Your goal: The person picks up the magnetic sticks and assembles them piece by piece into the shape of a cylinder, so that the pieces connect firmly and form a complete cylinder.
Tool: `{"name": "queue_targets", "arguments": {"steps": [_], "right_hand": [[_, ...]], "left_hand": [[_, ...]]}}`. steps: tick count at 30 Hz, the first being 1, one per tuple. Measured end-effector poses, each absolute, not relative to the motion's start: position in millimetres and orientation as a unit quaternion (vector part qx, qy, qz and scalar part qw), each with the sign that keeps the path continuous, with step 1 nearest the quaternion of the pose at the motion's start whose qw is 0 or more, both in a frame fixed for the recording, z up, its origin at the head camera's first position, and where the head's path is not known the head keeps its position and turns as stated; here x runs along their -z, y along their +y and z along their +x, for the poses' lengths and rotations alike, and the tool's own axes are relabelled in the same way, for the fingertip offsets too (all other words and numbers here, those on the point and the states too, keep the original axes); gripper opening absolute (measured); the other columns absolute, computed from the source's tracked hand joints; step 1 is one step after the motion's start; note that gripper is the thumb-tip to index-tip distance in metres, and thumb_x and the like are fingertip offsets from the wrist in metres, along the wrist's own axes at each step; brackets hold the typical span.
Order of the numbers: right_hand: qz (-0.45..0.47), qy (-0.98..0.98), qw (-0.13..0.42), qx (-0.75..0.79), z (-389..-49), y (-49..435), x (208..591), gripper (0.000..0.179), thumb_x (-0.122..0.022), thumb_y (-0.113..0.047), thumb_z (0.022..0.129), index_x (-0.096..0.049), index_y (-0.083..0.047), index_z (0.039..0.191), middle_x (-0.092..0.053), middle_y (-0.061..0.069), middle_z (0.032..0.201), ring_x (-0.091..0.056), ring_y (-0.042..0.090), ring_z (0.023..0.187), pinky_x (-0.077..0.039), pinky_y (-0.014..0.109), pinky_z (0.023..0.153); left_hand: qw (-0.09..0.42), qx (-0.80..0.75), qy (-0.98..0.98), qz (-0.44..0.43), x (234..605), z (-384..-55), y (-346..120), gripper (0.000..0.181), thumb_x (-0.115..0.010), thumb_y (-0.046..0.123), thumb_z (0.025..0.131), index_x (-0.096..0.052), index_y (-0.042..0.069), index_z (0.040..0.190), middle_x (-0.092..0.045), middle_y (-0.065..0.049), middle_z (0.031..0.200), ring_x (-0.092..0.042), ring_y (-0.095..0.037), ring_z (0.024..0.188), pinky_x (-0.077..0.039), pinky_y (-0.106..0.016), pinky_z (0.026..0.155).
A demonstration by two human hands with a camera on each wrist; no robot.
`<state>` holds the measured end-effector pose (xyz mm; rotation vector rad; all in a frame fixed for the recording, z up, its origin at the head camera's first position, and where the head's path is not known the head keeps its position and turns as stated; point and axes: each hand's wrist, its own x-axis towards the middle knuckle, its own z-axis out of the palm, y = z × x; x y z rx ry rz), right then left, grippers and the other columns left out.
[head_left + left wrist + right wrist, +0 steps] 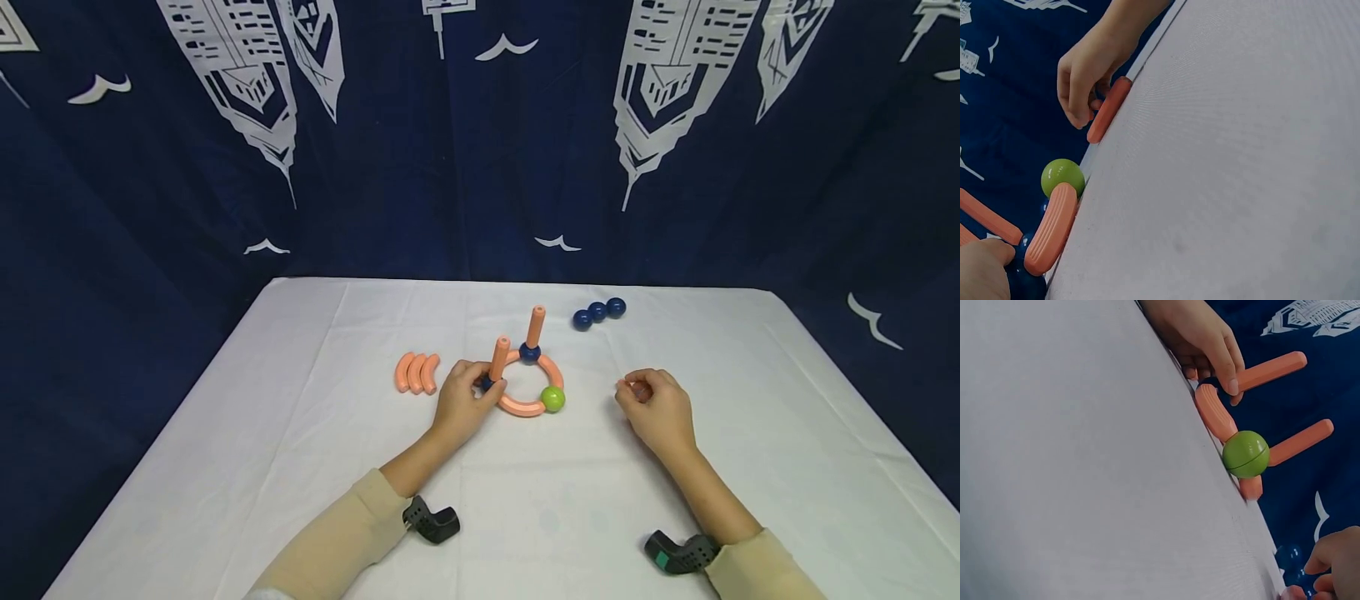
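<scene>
An orange ring of curved pieces (522, 407) lies on the table, joined by a green ball (552, 398) and blue balls. Orange sticks stand upright in the back blue ball (529, 353) and the left one. My left hand (463, 404) pinches that left blue ball (487, 383), at the foot of its upright stick (500, 358). To the right of the ring, my right hand (662, 412) holds an orange stick (1110, 109) low over the table; in the head view the fingers hide most of it.
Several curved orange pieces (416, 373) lie side by side left of the ring. Three loose blue balls (597, 312) sit in a row at the back right. White cloth (547, 508) covers the table, with a dark blue patterned curtain (465, 167) behind.
</scene>
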<state>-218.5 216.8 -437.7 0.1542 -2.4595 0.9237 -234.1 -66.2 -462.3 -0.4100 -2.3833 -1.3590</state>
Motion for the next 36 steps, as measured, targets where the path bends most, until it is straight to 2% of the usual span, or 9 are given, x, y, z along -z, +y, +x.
{"name": "queue_targets", "arguments": {"steps": [4,8,11,17,25,31,36], "right_hand": [[0.034,-0.921,0.223,-0.317,-218.2,220.6,439.1,0.025,-0.067,-0.017,0.086,-0.067,0.006,0.095,-0.058,0.013,0.079,-0.052,0.024,0.07,-0.041,0.036,0.062],[-0.009,-0.934,0.198,-0.299,-217.3,221.8,439.5,0.037,-0.065,-0.029,0.088,-0.067,0.007,0.097,-0.059,0.013,0.078,-0.055,0.028,0.07,-0.043,0.041,0.062],[-0.027,-0.937,0.191,-0.292,-216.5,222.7,440.7,0.038,-0.066,-0.03,0.086,-0.067,0.007,0.094,-0.06,0.013,0.075,-0.057,0.03,0.068,-0.045,0.043,0.061],[-0.017,-0.937,0.192,-0.29,-216.6,224.1,443.6,0.028,-0.066,-0.021,0.08,-0.067,0.005,0.09,-0.059,0.009,0.07,-0.056,0.026,0.064,-0.042,0.037,0.055],[-0.028,-0.935,0.195,-0.294,-218.0,222.7,446.0,0.025,-0.066,-0.019,0.079,-0.066,0.005,0.087,-0.059,0.009,0.069,-0.055,0.026,0.063,-0.041,0.035,0.055],[-0.019,-0.923,0.216,-0.317,-221.3,221.3,445.9,0.022,-0.068,-0.018,0.079,-0.068,0.003,0.086,-0.06,0.008,0.069,-0.053,0.022,0.061,-0.041,0.032,0.055],[-0.023,-0.916,0.212,-0.339,-221.0,217.7,442.8,0.021,-0.069,-0.018,0.081,-0.068,0.002,0.088,-0.062,0.007,0.069,-0.054,0.018,0.06,-0.041,0.028,0.054]], "left_hand": [[0.182,0.483,-0.844,-0.145,462.5,-233.9,-66.4,0.025,-0.072,0.018,0.088,-0.07,0.005,0.108,-0.057,-0.008,0.097,-0.057,-0.02,0.085,-0.046,-0.026,0.07],[0.182,0.48,-0.846,-0.144,462.2,-234.9,-66.5,0.025,-0.072,0.018,0.088,-0.07,0.005,0.109,-0.057,-0.008,0.097,-0.057,-0.02,0.086,-0.046,-0.027,0.07],[0.183,0.48,-0.845,-0.147,462.2,-236.3,-66.0,0.025,-0.072,0.019,0.088,-0.07,0.005,0.109,-0.057,-0.008,0.097,-0.058,-0.019,0.086,-0.045,-0.027,0.07],[0.187,0.482,-0.843,-0.15,462.8,-237.0,-65.1,0.025,-0.072,0.018,0.088,-0.07,0.005,0.109,-0.058,-0.008,0.096,-0.058,-0.019,0.085,-0.045,-0.026,0.07],[0.189,0.481,-0.843,-0.148,462.9,-235.6,-66.9,0.024,-0.072,0.018,0.088,-0.07,0.004,0.108,-0.057,-0.008,0.095,-0.058,-0.019,0.085,-0.045,-0.026,0.069],[0.187,0.484,-0.843,-0.143,462.9,-235.5,-66.9,0.024,-0.072,0.019,0.088,-0.07,0.005,0.108,-0.057,-0.008,0.096,-0.058,-0.019,0.085,-0.045,-0.026,0.069],[0.184,0.483,-0.844,-0.144,463.7,-235.3,-66.6,0.024,-0.072,0.019,0.089,-0.07,0.005,0.109,-0.057,-0.009,0.096,-0.058,-0.019,0.085,-0.045,-0.027,0.069]]}}
